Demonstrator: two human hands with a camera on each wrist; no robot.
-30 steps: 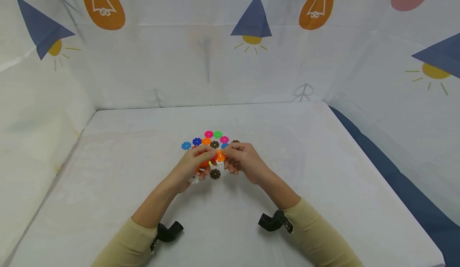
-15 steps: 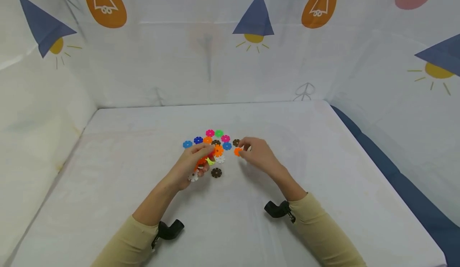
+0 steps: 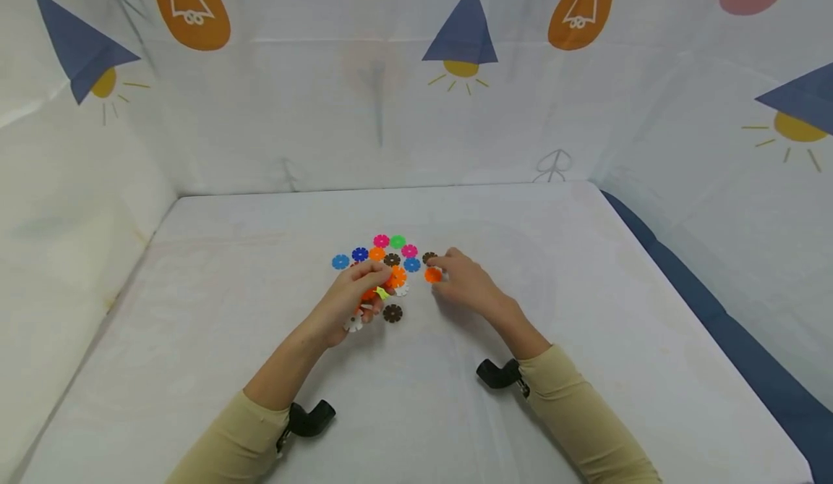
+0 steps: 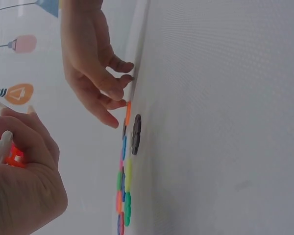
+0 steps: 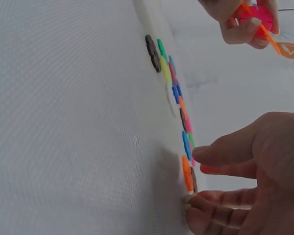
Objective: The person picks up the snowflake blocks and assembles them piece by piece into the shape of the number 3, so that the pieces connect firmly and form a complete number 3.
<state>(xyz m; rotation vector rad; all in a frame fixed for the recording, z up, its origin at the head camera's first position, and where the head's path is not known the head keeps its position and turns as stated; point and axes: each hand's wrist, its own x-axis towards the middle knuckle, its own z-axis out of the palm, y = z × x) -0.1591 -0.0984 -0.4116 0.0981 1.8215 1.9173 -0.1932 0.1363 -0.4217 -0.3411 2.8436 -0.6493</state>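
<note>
My left hand [image 3: 345, 302] holds a cluster of joined notched plastic discs. An orange disc [image 3: 398, 276] sticks out at its fingertips, and a white disc [image 3: 353, 323] shows below the palm. In the right wrist view a pink disc [image 5: 260, 19] of that cluster is visible; the rest is partly hidden by fingers. Over the table's middle, my right hand [image 3: 470, 281] reaches with thumb and fingers apart around a loose orange disc [image 3: 432, 275]. A brown disc [image 3: 429, 257] lies close to its index finger. Whether the fingertips touch the orange disc is hard to see.
Several loose discs lie flat behind the hands, among them a green one [image 3: 398, 242], a light blue one [image 3: 340, 261] and a dark blue one [image 3: 360, 254]. Another brown disc [image 3: 392, 314] lies nearer. A white table [image 3: 260, 238] meets printed cloth walls.
My right hand has left the cluster in the left hand and moved right to the loose orange disc, its fingers now spread. The left hand stays nearly in place with its cluster.
</note>
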